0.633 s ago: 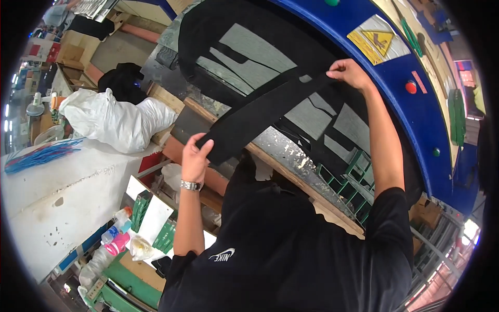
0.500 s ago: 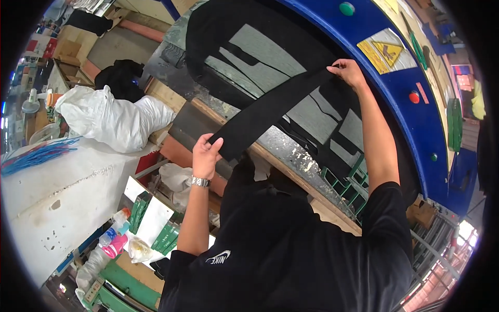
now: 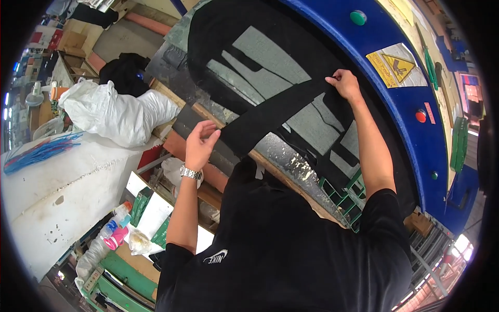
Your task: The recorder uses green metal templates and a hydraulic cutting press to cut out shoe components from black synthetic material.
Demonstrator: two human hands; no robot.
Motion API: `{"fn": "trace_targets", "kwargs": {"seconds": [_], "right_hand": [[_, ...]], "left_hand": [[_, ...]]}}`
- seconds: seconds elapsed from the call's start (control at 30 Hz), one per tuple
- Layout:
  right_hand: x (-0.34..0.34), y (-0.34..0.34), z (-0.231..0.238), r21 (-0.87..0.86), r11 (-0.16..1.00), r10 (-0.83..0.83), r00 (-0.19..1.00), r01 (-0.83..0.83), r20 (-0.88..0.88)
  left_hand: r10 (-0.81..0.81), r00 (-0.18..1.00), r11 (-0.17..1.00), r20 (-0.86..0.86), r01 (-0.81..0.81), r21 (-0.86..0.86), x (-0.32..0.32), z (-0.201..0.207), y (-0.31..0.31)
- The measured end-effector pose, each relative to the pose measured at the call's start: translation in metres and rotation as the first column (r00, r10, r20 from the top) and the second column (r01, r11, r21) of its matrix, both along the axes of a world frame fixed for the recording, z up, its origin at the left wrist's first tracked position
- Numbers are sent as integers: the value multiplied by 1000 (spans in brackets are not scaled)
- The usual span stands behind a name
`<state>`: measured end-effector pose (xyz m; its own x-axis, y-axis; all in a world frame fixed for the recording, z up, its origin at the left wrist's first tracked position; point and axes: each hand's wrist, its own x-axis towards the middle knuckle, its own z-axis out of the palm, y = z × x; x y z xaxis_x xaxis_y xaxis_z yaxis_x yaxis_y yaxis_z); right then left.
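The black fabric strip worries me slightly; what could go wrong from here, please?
The fabric strip could slump or fold, since the left hand looks open beside its near end. The right hand might also be hurt if machinery moved, as a yellow warning sign sits on the blue panel nearby.

1 fisheye camera on the person's head looks steeply down, close above the torso.

White worktop on L, prob. window light lower R
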<state>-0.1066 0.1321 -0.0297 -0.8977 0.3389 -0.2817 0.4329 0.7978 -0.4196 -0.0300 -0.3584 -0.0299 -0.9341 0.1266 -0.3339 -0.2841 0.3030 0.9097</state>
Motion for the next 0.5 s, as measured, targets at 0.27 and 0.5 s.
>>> {"fn": "trace_targets", "kwargs": {"seconds": [0.27, 0.5], "right_hand": [[37, -105, 234, -11, 782, 542, 688, -623, -483], [85, -215, 360, 430, 384, 789, 48, -817, -613]], "left_hand": [[-499, 743, 860, -446, 489, -147, -61, 102, 106], [-718, 647, 573, -255, 758, 310, -41, 134, 68]]}}
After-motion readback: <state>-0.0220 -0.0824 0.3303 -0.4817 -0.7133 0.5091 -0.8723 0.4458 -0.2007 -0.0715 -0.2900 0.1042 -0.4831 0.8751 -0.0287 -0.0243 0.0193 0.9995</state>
